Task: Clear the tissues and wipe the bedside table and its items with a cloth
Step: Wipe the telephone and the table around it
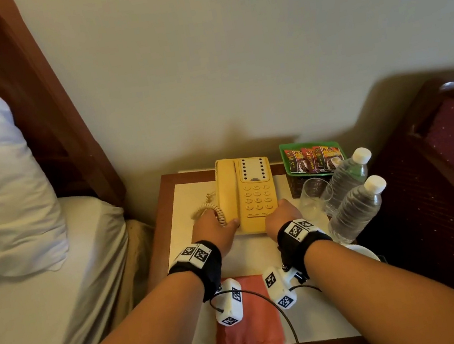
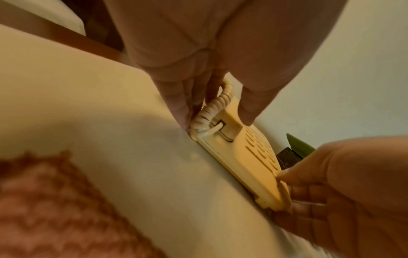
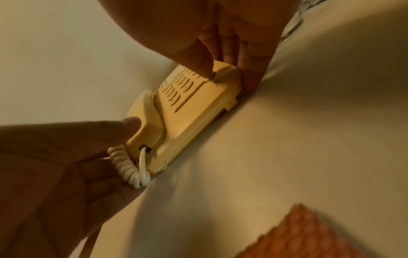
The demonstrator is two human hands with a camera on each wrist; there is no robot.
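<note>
Starting nearest you, a salmon-pink, zigzag-edged cleaning cloth (image 1: 248, 323) lies flat at the front of the pale-topped wooden bedside table (image 1: 193, 321), under your wrists and held by neither hand. Beyond it, both hands grip a cream-yellow plastic push-button telephone (image 1: 248, 190). Your left hand (image 1: 214, 229) pinches its near left corner, thumb on the handset end and fingers down the side by the coiled cream cord (image 1: 218, 211). Your right hand (image 1: 282, 215) pinches the near right corner, thumb on the keypad edge and fingers along the side. The wrist views show the phone base close to the tabletop; lifted or not, you cannot tell. Right of it stand a clear drinking glass (image 1: 313, 195) and two clear plastic water bottles with white caps (image 1: 357, 210); farther back, a green tray of sachets (image 1: 312, 159) sits by the wall. No tissues are visible. You seem to be moving the phone; next, free one hand to reach the cloth.
</note>
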